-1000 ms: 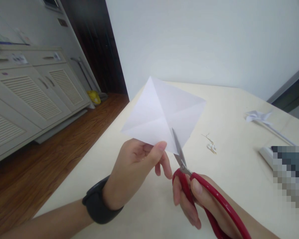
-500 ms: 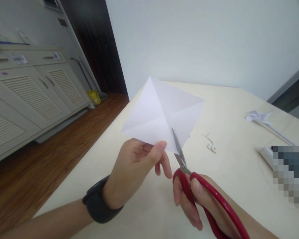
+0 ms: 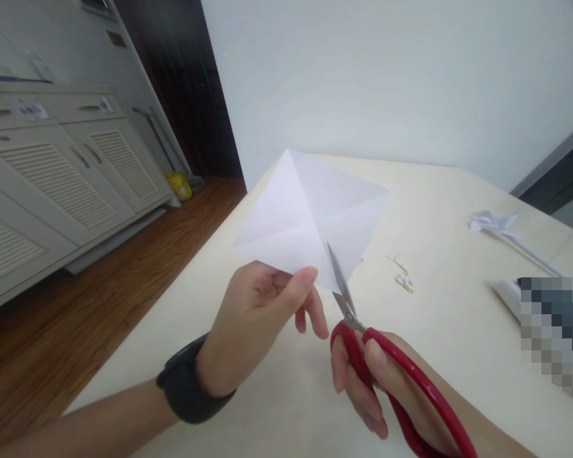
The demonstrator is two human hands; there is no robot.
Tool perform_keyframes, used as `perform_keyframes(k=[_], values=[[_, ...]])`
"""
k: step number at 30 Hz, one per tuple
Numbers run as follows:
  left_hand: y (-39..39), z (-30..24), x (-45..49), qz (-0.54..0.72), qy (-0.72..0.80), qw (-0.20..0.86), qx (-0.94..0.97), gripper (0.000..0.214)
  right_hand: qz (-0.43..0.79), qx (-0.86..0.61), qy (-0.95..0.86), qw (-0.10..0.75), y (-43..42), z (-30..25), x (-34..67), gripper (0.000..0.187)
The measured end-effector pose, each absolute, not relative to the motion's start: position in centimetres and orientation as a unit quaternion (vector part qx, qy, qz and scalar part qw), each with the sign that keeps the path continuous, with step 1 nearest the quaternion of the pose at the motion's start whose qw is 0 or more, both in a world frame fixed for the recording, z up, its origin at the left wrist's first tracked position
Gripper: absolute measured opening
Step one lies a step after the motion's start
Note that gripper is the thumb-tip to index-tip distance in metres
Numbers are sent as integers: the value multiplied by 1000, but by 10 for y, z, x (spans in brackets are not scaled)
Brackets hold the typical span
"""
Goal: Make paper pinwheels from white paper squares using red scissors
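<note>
A square white sheet of paper (image 3: pixel 310 210) with crossing diagonal creases is held up above the table, one corner toward me. My left hand (image 3: pixel 262 308), a dark band on its wrist, pinches the paper's near left edge between thumb and fingers. In my right hand (image 3: pixel 372 375) are red-handled scissors (image 3: pixel 344 292), thumb and fingers through the loops. Their blades are slightly apart at the near corner, one lying over the paper along a crease and the other mostly hidden beneath it.
On the white table (image 3: pixel 439 356) lie a paper pinwheel on a stick (image 3: pixel 496 222), a few small cotton-tipped pieces with a pin (image 3: pixel 404 280), and a pixelated object (image 3: pixel 554 331) at the right edge. A louvred cabinet (image 3: pixel 62 184) stands left, beyond the wooden floor.
Hands, paper and scissors keep nearly the same pose. The whole view has shifted very slightly; no clear cut progress shows.
</note>
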State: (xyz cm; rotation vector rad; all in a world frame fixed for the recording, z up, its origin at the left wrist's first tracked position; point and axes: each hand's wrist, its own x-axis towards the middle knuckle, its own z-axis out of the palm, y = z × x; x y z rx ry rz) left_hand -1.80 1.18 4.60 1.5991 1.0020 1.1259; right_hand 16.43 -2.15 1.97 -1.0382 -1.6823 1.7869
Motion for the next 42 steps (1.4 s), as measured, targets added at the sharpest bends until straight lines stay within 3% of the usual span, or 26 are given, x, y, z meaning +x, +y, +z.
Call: perform_keyframes(k=[42], values=[[12, 45, -21, 416, 413, 480, 653, 49, 647, -369, -623, 238, -21, 23, 164, 52]])
